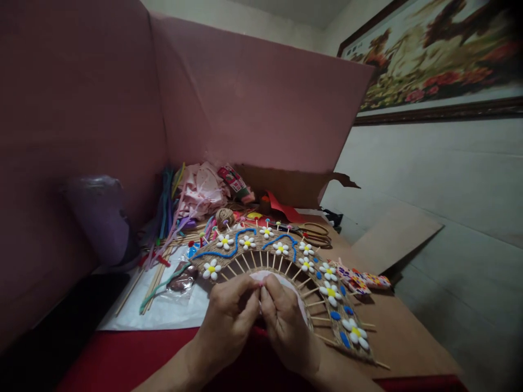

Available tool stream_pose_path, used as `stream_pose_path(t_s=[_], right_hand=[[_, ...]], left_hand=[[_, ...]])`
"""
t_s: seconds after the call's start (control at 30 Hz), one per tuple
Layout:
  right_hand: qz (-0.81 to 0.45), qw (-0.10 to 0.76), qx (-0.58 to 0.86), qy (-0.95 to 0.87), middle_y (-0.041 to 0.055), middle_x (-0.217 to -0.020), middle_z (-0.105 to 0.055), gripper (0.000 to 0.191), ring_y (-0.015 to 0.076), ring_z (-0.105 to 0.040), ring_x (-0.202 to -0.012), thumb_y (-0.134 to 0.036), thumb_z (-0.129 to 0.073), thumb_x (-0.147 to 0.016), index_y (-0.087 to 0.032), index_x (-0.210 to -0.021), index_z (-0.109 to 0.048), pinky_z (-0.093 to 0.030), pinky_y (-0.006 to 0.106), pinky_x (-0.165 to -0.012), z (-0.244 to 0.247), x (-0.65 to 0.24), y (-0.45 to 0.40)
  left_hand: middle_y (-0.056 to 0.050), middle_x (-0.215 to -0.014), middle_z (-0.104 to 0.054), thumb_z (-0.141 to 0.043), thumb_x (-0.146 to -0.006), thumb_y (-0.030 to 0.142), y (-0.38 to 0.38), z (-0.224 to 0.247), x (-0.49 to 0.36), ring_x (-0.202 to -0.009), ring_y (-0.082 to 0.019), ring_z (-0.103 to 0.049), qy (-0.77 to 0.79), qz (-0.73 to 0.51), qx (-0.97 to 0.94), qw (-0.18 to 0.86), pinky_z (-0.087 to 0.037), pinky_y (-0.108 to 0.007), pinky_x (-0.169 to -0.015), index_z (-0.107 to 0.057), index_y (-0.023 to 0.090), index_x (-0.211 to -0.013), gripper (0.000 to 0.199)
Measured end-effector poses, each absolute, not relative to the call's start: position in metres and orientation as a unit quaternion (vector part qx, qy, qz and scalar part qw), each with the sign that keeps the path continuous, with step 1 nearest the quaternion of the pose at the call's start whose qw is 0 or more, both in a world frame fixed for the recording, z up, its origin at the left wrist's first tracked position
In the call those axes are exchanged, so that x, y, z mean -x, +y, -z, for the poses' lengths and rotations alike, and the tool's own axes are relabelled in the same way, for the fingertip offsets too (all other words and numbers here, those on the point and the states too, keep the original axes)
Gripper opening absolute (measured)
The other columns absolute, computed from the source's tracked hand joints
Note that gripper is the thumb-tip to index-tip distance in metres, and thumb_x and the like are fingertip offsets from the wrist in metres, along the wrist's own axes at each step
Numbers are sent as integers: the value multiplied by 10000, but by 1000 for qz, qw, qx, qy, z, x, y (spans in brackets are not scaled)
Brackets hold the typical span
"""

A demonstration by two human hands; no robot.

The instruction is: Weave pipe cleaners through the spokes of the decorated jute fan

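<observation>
My left hand (232,313) and my right hand (284,321) meet at the lower middle, fingertips pinched together. Between them is a tiny pinkish bit, too small to make out. Just beyond and beneath them lies a fan-shaped craft (261,247) of wooden sticks and woven twine. White flowers with yellow centres (330,293), blue wavy lines (223,253) and blue ovals (335,316) decorate its band. Small coloured balls tip several sticks along the top. A pale pink rounded piece (292,283) sits at its inner edge, partly behind my hands.
Scissors (314,234), a twine ball (224,217) and pink cloth (202,188) lie behind the craft. Loose sticks (157,277) and a plastic packet (182,276) are at left. Patterned fabric (357,279) rests on cardboard (408,337) at right. Pink panels stand behind.
</observation>
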State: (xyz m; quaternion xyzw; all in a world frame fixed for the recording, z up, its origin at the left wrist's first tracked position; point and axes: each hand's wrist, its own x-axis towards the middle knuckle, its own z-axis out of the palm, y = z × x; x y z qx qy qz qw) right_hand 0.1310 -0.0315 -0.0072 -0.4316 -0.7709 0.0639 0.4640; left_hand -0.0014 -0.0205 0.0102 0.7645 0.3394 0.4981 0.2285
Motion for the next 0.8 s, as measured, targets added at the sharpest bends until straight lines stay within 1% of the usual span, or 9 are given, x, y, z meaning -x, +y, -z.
stream_pose_path(t_s=[0.07,0.13,0.2,0.27,0.33,0.4,0.53,0.63,0.8], right_hand=[[-74,458,433,-772,27,-745,-544,179,158,-529,-693,-157,-300,-899,-192,-833,-463,-402,278,-654,7,-131,-30],[-107,461,436,-765,21,-737,-529,192,153,-514,-690,-187,-294,-909,-190,-815,-461,-392,279,-657,5,-132,-28],[-164,475,439,-745,4,-711,-505,219,140,-492,-665,-239,-298,-925,-193,-780,-456,-382,269,-643,1,-132,-26],[-238,495,435,-714,-11,-683,-481,259,127,-467,-640,-296,-307,-935,-195,-745,-451,-375,257,-627,-3,-132,-25],[-312,513,416,-683,-19,-666,-462,284,119,-450,-630,-340,-326,-934,-195,-722,-448,-375,245,-612,-6,-130,-25],[-369,530,398,-651,-26,-646,-429,293,113,-423,-607,-373,-358,-921,-196,-705,-442,-367,230,-578,-8,-129,-25],[-438,538,383,-610,-44,-602,-364,308,95,-351,-537,-412,-424,-883,-196,-665,-413,-317,205,-491,-10,-126,-26],[-469,530,379,-596,-53,-589,-347,337,83,-320,-522,-436,-455,-862,-192,-639,-389,-294,193,-468,-11,-126,-26],[-440,536,381,-611,-45,-597,-384,355,81,-349,-539,-437,-436,-889,-177,-647,-440,-319,198,-499,-6,-129,-26]], left_hand=[[2,-620,-569,-505,-808,111,-21,-8,1,-559,-109,-493,343,-502,-762,222,-392,-219,-569,-637,160,-801,141],[-6,-646,-589,-522,-811,138,-19,-7,1,-577,-114,-510,349,-509,-746,250,-398,-222,-567,-654,165,-818,134],[2,-632,-586,-539,-823,200,-17,-8,-1,-537,-104,-501,351,-517,-705,334,-394,-214,-521,-664,169,-851,131],[18,-588,-569,-580,-809,265,-13,-8,-2,-475,-87,-471,344,-523,-639,448,-383,-204,-466,-669,166,-852,139],[24,-558,-570,-652,-755,294,-10,-9,-3,-444,-76,-459,332,-528,-569,537,-379,-195,-440,-675,156,-829,159],[21,-535,-582,-715,-693,295,-7,-10,-3,-431,-71,-459,321,-527,-518,592,-368,-184,-418,-687,142,-819,199],[27,-483,-569,-776,-621,280,-3,-11,-2,-392,-48,-435,308,-519,-460,651,-312,-150,-372,-696,123,-789,244],[28,-527,-591,-790,-607,267,-5,-14,-2,-402,-41,-459,297,-507,-425,689,-332,-140,-392,-667,140,-772,242],[23,-581,-578,-773,-639,281,-10,-24,0,-456,-51,-495,275,-466,-390,745,-367,-145,-435,-593,140,-715,241]])
